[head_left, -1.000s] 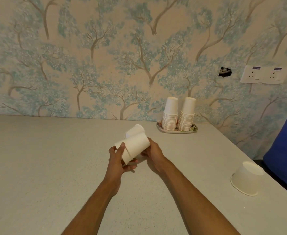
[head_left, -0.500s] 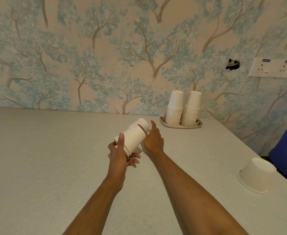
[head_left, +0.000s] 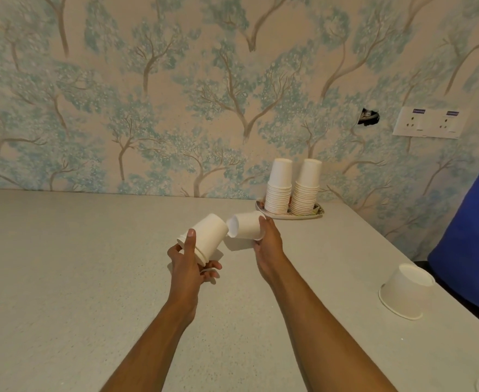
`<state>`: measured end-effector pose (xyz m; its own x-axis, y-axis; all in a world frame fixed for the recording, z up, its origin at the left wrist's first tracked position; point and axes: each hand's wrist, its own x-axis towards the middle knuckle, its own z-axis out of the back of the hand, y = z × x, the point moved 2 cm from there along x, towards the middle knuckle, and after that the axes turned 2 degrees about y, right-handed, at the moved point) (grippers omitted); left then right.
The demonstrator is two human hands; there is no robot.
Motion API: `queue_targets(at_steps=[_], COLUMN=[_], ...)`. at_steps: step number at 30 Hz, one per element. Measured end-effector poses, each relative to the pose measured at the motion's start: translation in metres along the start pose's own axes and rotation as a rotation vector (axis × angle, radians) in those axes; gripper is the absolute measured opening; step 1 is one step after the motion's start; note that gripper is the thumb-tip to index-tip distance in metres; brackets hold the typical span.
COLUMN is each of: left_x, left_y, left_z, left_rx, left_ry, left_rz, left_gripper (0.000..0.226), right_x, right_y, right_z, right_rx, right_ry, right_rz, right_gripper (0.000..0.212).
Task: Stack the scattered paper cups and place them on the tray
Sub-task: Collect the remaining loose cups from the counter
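Soft, warm, even indoor light fills the scene, moderately bright with no harsh glare. Shadows are faint: a pale, diffuse one lies on the table (head_left: 62, 278) just under the left hand (head_left: 187, 267) and the cups it holds (head_left: 204, 236). The wallpaper (head_left: 147, 94) looks smeared and soft, most of all toward the left and top edges. Wide-angle distortion bows the table's far edge and stretches the forearms near the bottom. The blue shape (head_left: 470, 236) at far right is blurred.

Two cup stacks (head_left: 292, 188) on tray (head_left: 316, 214), far right; upturned cup (head_left: 405, 291) near right.
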<state>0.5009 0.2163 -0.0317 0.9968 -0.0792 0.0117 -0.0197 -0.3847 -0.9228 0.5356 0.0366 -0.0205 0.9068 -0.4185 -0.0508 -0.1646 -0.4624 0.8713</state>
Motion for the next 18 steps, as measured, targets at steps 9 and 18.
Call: queue_targets(at_steps=[9, 18], left_x=[-0.001, 0.002], left_y=[-0.008, -0.006], left_z=[0.012, 0.012], left_rx=[-0.33, -0.381], left_ry=[-0.083, -0.016], left_rz=[0.116, 0.138], left_gripper=[0.098, 0.074], right_x=[-0.018, -0.046], right_y=[-0.006, -0.029], right_z=[-0.006, -0.038], right_rx=[0.121, -0.475], right_ry=[0.243, -0.005], right_rz=[-0.315, 0.088], right_gripper=[0.06, 0.051])
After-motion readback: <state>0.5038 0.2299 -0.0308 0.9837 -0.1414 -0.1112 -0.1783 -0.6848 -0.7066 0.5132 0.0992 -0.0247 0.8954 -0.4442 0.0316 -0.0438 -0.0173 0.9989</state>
